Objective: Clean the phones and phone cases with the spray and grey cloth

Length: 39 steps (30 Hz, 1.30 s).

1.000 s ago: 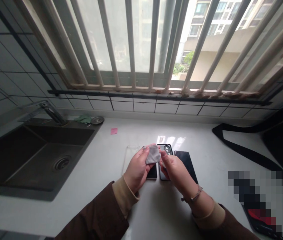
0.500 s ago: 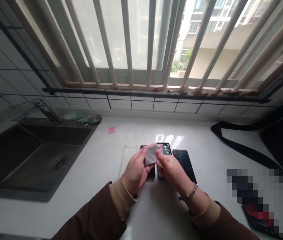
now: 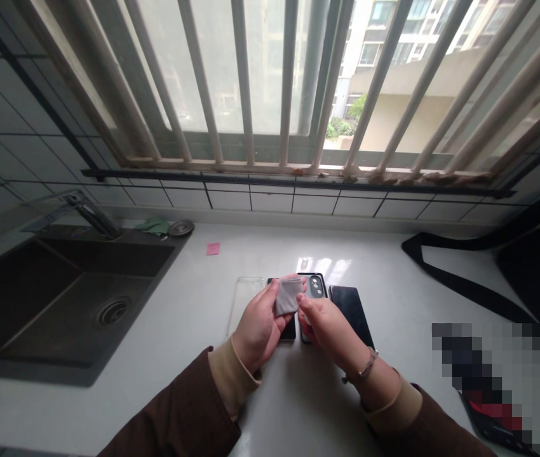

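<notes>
A small folded grey cloth [image 3: 288, 298] lies across the fingers of my left hand [image 3: 256, 322], whose thumb presses on its edge. My right hand [image 3: 323, 318] is closed, with thumb and fingertips at the cloth's lower right corner. Under the hands, a black-edged phone or phone case with a camera block [image 3: 317, 285] is partly covered. Another dark phone-like slab [image 3: 290, 329] shows below my left hand. To the right lies a black phone-like slab [image 3: 350, 308], partly behind my right forearm. A clear phone case [image 3: 247, 297] rests to the left.
A dark sink [image 3: 74, 279] with a faucet [image 3: 91, 212] is at the left. Beside it are a green cloth [image 3: 153, 225] and a metal strainer [image 3: 181, 228]. A pink sticky note [image 3: 213, 249] lies on the white counter [image 3: 194, 317]. A black strap [image 3: 465, 273] and a pixelated patch are at right.
My right thumb has slid slightly down along the cloth's right edge. The cloth stays in my left hand, and the things on the counter have not moved.
</notes>
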Tool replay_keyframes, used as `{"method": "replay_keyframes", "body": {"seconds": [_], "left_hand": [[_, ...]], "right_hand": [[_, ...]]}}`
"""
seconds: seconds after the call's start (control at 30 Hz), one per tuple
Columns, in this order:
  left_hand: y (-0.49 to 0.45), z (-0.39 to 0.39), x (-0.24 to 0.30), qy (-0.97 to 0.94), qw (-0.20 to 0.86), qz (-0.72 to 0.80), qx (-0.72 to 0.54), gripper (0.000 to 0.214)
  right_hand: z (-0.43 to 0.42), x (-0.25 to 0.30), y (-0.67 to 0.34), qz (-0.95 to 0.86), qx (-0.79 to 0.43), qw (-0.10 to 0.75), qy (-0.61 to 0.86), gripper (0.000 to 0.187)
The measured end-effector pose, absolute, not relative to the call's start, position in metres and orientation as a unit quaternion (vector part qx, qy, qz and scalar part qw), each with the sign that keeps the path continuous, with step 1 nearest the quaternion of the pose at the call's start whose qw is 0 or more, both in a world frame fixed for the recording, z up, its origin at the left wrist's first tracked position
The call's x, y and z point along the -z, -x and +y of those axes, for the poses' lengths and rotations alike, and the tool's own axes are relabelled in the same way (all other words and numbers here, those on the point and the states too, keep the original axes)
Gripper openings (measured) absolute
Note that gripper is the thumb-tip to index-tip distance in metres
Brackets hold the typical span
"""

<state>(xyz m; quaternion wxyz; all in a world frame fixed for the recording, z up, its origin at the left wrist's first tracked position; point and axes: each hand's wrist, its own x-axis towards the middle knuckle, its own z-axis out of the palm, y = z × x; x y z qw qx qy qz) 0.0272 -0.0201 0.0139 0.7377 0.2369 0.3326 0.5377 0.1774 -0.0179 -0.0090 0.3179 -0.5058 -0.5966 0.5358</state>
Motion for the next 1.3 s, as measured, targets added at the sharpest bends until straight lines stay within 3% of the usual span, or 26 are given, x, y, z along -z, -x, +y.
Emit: {"method": "replay_keyframes", "body": {"seconds": [0.27, 0.4, 0.53, 0.73, 1.0, 1.3], "left_hand": [[-0.026, -0.019, -0.010, -0.253, 0.719, 0.363, -0.535, 0.031], [-0.025, -0.017, -0.005, -0.265, 0.701, 0.389, -0.535, 0.024], [-0.025, -0.017, -0.005, -0.268, 0.712, 0.393, -0.517, 0.021], [-0.023, -0.019, -0.008, -0.268, 0.726, 0.414, -0.481, 0.022], [-0.020, -0.015, -0.007, -0.267, 0.719, 0.433, -0.474, 0.021], [-0.020, -0.016, -0.006, -0.259, 0.721, 0.445, -0.464, 0.022]], "right_hand": [[-0.016, 0.008, -0.179, -0.579, -0.526, 0.361, 0.507, 0.068], [-0.011, 0.003, -0.187, -0.570, -0.476, 0.421, 0.522, 0.056], [0.006, -0.004, -0.199, -0.574, -0.393, 0.463, 0.549, 0.060], [0.063, -0.028, -0.204, -0.649, -0.265, 0.432, 0.568, 0.061], [0.123, -0.009, -0.178, -0.774, -0.141, 0.350, 0.508, 0.020], [0.133, 0.007, -0.172, -0.799, -0.111, 0.319, 0.498, 0.023]]}}
